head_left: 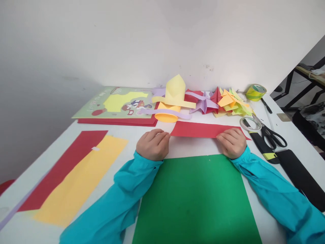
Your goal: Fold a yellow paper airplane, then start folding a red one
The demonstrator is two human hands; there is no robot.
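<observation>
head view, red paper (195,129), white table (194,147), wall (127,44)

From here I see a plain red paper strip (194,130), long and narrow, stretched crosswise and looking nearly flat, pinched at its left end by the left hand (153,144) and near its right by the right hand (233,143) (one pointed corner pokes out beyond).
</observation>
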